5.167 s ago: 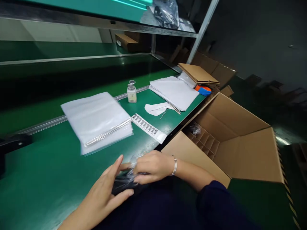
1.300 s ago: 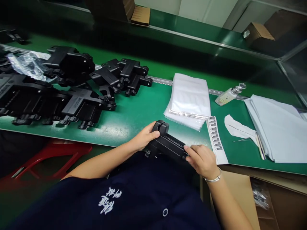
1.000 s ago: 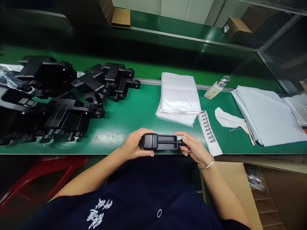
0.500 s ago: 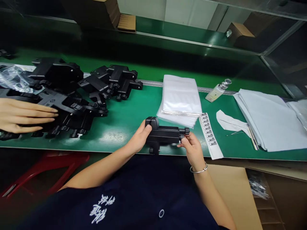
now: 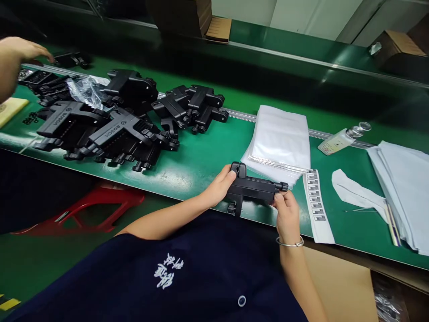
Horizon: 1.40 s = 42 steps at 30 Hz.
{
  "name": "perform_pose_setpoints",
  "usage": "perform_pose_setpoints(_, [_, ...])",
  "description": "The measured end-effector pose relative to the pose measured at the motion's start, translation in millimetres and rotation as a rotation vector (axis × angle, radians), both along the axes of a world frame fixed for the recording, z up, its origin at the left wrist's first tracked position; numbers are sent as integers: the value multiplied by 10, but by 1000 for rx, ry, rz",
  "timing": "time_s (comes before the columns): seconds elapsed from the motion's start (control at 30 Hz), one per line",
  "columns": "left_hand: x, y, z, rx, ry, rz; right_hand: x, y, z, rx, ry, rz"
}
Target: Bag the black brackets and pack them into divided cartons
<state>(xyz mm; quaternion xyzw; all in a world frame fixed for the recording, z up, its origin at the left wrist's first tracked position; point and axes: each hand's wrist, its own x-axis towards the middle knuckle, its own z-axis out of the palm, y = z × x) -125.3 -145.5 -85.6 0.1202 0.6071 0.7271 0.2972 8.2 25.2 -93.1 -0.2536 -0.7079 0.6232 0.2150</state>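
Observation:
Between my two hands is a black plastic clamp bracket (image 5: 256, 189) with screw knobs, held level over the front edge of the green bench. My left hand (image 5: 219, 184) wraps around its left end, thumb beside the upright rounded jaw. At the other end, the fingers of my right hand (image 5: 285, 206) pinch the part by the small knobs; their tips are partly hidden. Behind the bracket lies a stack of clear plastic bags (image 5: 281, 134). A strip of printed labels (image 5: 317, 203) is to the right of my right hand.
Several similar brackets (image 5: 122, 129) are piled on the left of the bench (image 5: 197, 152). A co-worker's hand (image 5: 25, 48) is at the far left. Rightward are a pump bottle (image 5: 338, 141), a white cloth-like piece (image 5: 355, 190) and pale sheets (image 5: 407, 179). A red stool (image 5: 100, 208) stands below.
My view has swung left, so the bench things appear farther right. The co-worker's hand has left the bracket pile for the back left. Both my hands keep their hold on the clamp bracket.

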Motion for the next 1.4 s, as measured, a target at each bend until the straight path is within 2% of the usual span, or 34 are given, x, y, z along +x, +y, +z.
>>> perform_pose_setpoints(0.1, [-27,19,-56,58,0,43,-81,-27,-9,-57,16,-49])
perform_pose_setpoints(0.2, [-125,67,-85,110,-292,172,-109,-112,11,-29,40,1])
perform_pose_setpoints(0.27, [-221,83,-70,136,-494,291,-92,-217,28,154,80,102])
perform_pose_setpoints(0.33, [-310,77,-33,169,-612,367,-64,-344,43,431,117,267])
perform_pose_setpoints(0.4, [-367,57,6,195,-664,367,-41,-457,59,644,148,433])
perform_pose_setpoints(0.47, [-381,39,29,202,-689,332,-32,-517,79,692,166,463])
perform_pose_setpoints(0.53, [-353,28,32,198,-677,308,-44,-505,102,562,170,313])
perform_pose_setpoints(0.63, [-256,12,38,173,-503,198,-100,-385,108,87,151,91])
perform_pose_setpoints(0.73, [-157,-21,100,208,-193,-87,-174,-255,51,-370,96,-8])
perform_pose_setpoints(0.8, [-122,-46,163,272,-46,-321,-207,-216,-9,-538,82,-86])
perform_pose_setpoints(0.87, [-114,-55,217,284,50,-485,-216,-229,-62,-630,67,-76])
perform_pose_setpoints(0.93, [-121,-34,250,209,156,-506,-203,-280,-96,-668,8,17])
perform_pose_setpoints(1.0, [-132,17,268,111,235,-427,-181,-346,-117,-650,-54,96])
perform_pose_setpoints(1.07, [-144,76,285,58,254,-366,-166,-401,-139,-587,-66,97])
perform_pose_setpoints(1.17, [-164,102,328,24,260,-344,-160,-433,-178,-510,-38,63])
perform_pose_setpoints(1.3, [-194,-82,393,2,378,-482,-102,-372,-151,-445,109,-36])
perform_pose_setpoints(1.4, [-207,-289,399,-48,475,-584,-2,-293,-49,-260,272,-51])
